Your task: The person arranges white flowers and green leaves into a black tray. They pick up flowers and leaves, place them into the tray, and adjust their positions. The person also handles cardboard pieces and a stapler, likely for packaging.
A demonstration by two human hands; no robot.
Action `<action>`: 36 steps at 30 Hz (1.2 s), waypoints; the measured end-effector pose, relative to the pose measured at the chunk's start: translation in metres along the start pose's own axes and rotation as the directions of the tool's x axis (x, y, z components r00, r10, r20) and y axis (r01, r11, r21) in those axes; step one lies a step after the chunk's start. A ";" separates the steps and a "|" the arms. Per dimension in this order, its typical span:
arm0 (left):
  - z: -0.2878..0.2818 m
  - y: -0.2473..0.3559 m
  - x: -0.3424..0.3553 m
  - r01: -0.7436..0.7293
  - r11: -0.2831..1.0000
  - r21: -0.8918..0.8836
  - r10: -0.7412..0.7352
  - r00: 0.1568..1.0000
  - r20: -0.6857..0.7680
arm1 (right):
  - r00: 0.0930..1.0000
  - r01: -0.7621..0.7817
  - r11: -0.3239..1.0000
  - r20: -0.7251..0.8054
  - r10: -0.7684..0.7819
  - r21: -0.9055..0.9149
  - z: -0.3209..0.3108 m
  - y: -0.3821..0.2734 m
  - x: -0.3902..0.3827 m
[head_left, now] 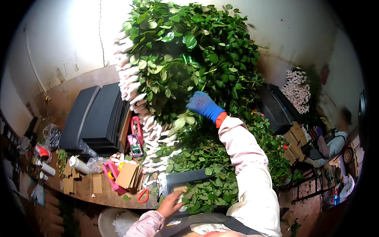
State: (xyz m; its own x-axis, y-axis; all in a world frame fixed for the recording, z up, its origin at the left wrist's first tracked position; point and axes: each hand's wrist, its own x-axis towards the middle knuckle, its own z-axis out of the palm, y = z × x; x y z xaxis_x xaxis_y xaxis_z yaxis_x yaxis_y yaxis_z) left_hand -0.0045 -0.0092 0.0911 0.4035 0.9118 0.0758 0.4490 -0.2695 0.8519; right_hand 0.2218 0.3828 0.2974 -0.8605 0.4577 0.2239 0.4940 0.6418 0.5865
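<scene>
A tall heap of leafy rose stems [213, 59] fills the middle, its pale pink, wrapped-looking buds [130, 81] lined up along the left side. My right hand [205, 106], in a blue glove, reaches over the heap with its fingers drawn together among the leaves; what they hold is hidden. My left hand [170, 204] is bare and low at the table's near edge. Its fingers are apart beside a dark box-like stand [187, 177] and more rose leaves. Orange-handled scissors [144, 192] lie just left of that hand.
Stacked black panels [100, 114] stand at the left. Cardboard pieces [128, 176], a pink holder [111, 177], a phone [134, 145] and a white cup [78, 164] crowd the table. At far right another person [331, 144] sits near more pale roses [296, 91].
</scene>
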 end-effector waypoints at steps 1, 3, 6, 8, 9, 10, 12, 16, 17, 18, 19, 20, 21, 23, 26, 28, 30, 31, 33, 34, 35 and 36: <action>-0.002 0.000 -0.004 0.039 0.999 -0.038 -0.039 0.999 0.000 | 0.989 0.059 0.995 -0.140 -0.046 0.086 -0.020 -0.017 0.009; 0.005 -0.011 -0.005 0.041 0.998 -0.056 -0.042 0.999 -0.023 | 0.965 0.176 0.983 -0.209 -0.160 0.056 -0.056 -0.052 0.009; 0.002 -0.007 -0.009 0.051 0.998 -0.044 -0.053 0.998 -0.036 | 0.973 0.113 0.968 -0.221 -0.062 0.225 -0.106 -0.110 -0.019; 0.001 -0.006 -0.011 0.055 0.998 -0.032 -0.056 0.998 -0.037 | 0.982 0.055 0.956 -0.191 0.001 0.289 -0.103 -0.120 -0.039; 0.002 -0.005 -0.006 0.042 0.998 -0.036 -0.043 0.999 -0.023 | 0.992 -0.003 0.940 -0.117 0.046 0.342 -0.092 -0.120 -0.056; 0.003 -0.005 -0.003 0.039 0.999 -0.035 -0.039 0.999 -0.018 | 0.995 -0.054 0.916 -0.051 0.081 0.397 -0.068 -0.118 -0.071; 0.005 -0.009 -0.002 0.051 0.996 -0.066 -0.052 0.999 -0.007 | 0.985 -0.159 0.881 0.137 0.109 0.446 -0.038 -0.106 -0.088; 0.006 -0.011 -0.001 0.048 0.997 -0.064 -0.049 0.999 -0.009 | 0.956 -0.291 0.802 0.128 0.264 0.521 -0.012 -0.060 -0.096; 0.006 -0.013 0.001 0.019 1.000 -0.020 -0.019 1.000 0.000 | 0.937 -0.283 0.805 -0.029 0.349 0.521 -0.016 -0.037 -0.091; 0.006 -0.014 0.002 0.001 1.000 0.024 -0.002 1.000 0.011 | 0.900 -0.242 0.835 -0.208 0.384 0.494 -0.020 -0.012 -0.077; 0.002 -0.007 0.000 0.047 0.999 -0.026 -0.046 0.999 0.017 | 0.842 -0.195 0.832 -0.346 0.414 0.520 -0.017 0.015 -0.057; -0.004 0.005 -0.002 0.091 0.993 -0.077 -0.089 0.996 0.021 | 0.820 -0.249 0.879 -0.394 0.415 0.407 -0.028 0.040 -0.035; -0.008 0.013 -0.004 0.139 0.982 -0.125 -0.137 0.990 0.022 | 0.797 -0.318 0.908 -0.442 0.411 0.272 -0.028 0.065 -0.009; 0.002 0.014 -0.009 0.096 0.955 -0.282 -0.112 0.993 -0.040 | 0.697 -0.454 0.885 -0.578 0.424 0.102 -0.032 0.118 0.027; 0.006 0.003 -0.008 0.068 0.950 -0.303 -0.087 0.995 -0.050 | 0.533 -0.777 0.629 -0.516 0.670 0.015 -0.036 0.171 0.060; 0.009 -0.003 -0.006 0.047 0.963 -0.266 -0.061 0.997 -0.042 | 0.433 -0.877 0.478 -0.523 0.735 -0.054 -0.021 0.192 0.065; 0.003 0.010 -0.003 0.075 0.964 -0.254 -0.086 0.996 -0.033 | 0.467 -0.877 0.459 -0.473 0.747 -0.141 -0.003 0.207 0.070; 0.001 0.016 -0.002 0.090 0.964 -0.250 -0.099 0.995 -0.023 | 0.482 -0.874 0.448 -0.444 0.755 -0.188 0.004 0.210 0.070; 0.005 0.009 -0.003 0.058 0.968 -0.246 -0.073 0.996 -0.050 | 0.631 -0.772 0.573 -0.224 0.743 -0.274 0.012 0.207 0.071; 0.006 0.008 -0.003 0.039 0.968 -0.247 -0.056 0.996 -0.063 | 0.689 -0.709 0.635 -0.105 0.717 -0.307 0.005 0.201 0.068; 0.007 0.008 -0.002 0.052 0.962 -0.267 -0.071 0.996 -0.061 | 0.727 -0.681 0.700 -0.093 0.680 -0.215 -0.001 0.193 0.060; 0.005 0.010 -0.002 0.071 0.956 -0.284 -0.092 0.994 -0.064 | 0.766 -0.643 0.758 -0.085 0.637 -0.112 -0.011 0.176 0.052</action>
State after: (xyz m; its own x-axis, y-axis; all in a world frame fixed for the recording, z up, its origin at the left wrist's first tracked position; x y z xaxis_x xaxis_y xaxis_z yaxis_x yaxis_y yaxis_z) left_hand 0.0032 -0.0154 0.0963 0.3083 0.9508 0.0299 0.2311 -0.1053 0.9672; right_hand 0.2624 0.5128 0.4203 -0.3547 0.7070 0.6118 0.9137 0.1232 0.3873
